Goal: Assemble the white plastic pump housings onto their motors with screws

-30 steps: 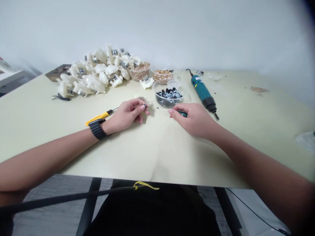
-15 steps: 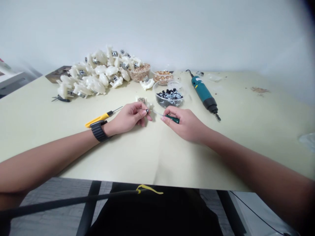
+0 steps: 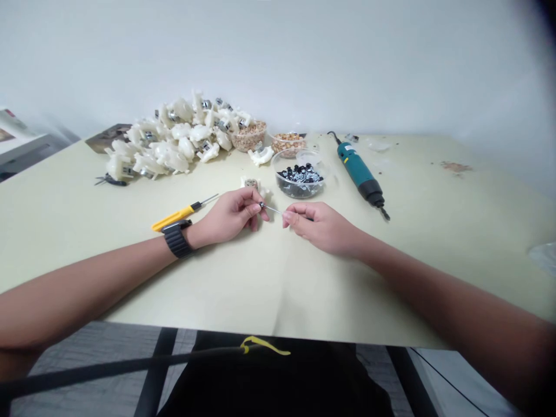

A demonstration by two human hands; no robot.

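My left hand (image 3: 232, 217), with a black watch on the wrist, rests on the pale table (image 3: 278, 272) and pinches a small dark screw (image 3: 261, 204) between thumb and finger. My right hand (image 3: 319, 227) is closed around a small green-handled screwdriver (image 3: 276, 210); its thin metal shaft points left and its tip meets the screw. A small white plastic part (image 3: 252, 184) lies just behind my left fingers.
A clear bowl of black and silver screws (image 3: 299, 179) stands behind my hands. A teal electric screwdriver (image 3: 359, 173) lies to the right, a yellow screwdriver (image 3: 180, 214) to the left. A heap of white plastic parts (image 3: 174, 142) and two bowls of brown pieces (image 3: 248, 134) sit at the back.
My right hand moved left with the green screwdriver, bringing its tip to the screw in my left fingers. The camera tilted down slightly.
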